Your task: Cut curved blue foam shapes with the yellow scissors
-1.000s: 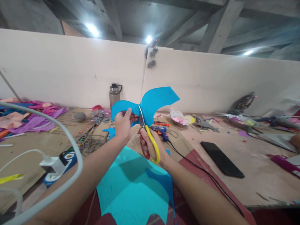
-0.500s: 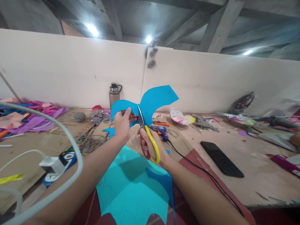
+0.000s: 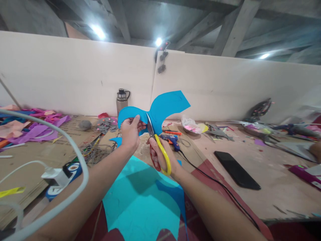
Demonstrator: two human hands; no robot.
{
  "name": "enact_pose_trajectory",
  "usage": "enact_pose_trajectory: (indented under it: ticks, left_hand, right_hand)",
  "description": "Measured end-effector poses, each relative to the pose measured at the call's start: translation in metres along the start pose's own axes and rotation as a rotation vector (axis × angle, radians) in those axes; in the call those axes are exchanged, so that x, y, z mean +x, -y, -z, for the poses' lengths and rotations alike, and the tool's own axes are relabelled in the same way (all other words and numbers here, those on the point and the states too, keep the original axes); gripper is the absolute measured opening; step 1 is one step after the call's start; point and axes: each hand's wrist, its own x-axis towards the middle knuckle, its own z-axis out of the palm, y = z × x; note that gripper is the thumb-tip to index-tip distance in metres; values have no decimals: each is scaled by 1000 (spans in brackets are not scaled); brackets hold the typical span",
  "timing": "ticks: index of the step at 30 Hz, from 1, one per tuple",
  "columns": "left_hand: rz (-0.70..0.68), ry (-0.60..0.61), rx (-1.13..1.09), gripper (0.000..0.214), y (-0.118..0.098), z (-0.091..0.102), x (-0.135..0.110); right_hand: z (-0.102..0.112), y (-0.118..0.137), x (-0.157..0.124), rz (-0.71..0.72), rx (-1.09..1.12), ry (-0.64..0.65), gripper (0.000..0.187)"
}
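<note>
A curved blue sheet (image 3: 167, 103), thin and flexible with faint drawn lines, is held up above the table. My left hand (image 3: 131, 132) pinches its left part between thumb and fingers. In my right hand (image 3: 162, 155) are scissors (image 3: 164, 154) with yellow and red handles. Their blades point up and lie across the sheet at its narrow middle; whether they are fully closed I cannot tell. Below my hands lies a larger turquoise sheet (image 3: 142, 201), with a darker blue scrap (image 3: 173, 194) on its right side.
A blue glue gun (image 3: 175, 144) with a black cord lies beyond my right hand. A black phone (image 3: 237, 170) rests on the right. To the left are a power strip (image 3: 62, 180), a white cable (image 3: 82, 160) and coloured scraps (image 3: 42, 129). A bottle (image 3: 122, 102) stands by the wall.
Almost nothing differs. The whole view has shifted very slightly; both hands, the scissors and the blue sheet keep the same positions relative to each other.
</note>
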Motion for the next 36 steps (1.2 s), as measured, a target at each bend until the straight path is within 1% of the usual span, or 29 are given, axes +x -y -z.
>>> enact_pose_trajectory:
  ticks: [7,13,18,21,25,30,33,36]
  left_hand:
    - [5,-11,3,30,-1,-1,0]
    - [5,-9,3,29,0,0,1]
    - [21,9,15,28,0,2,5]
    - [26,13,45,26,0,5,10]
    - [-7,23,115,29,-1,10,18]
    - [-52,28,205,31,-2,16,25]
    - [-24,35,216,29,-4,14,22]
    - [37,45,191,25,-5,10,17]
  right_hand:
    - [2,0,0,17,-20,17,46]
    - [2,0,0,22,-60,-4,46]
    - [4,-4,4,14,-62,21,49]
    - [5,-9,6,14,-51,64,51]
    - [5,-13,7,-28,-20,126,51]
    - [6,-15,8,-111,24,127,49]
    - [7,-14,8,-88,-8,117,48]
    - [9,-13,9,-40,-42,88,50]
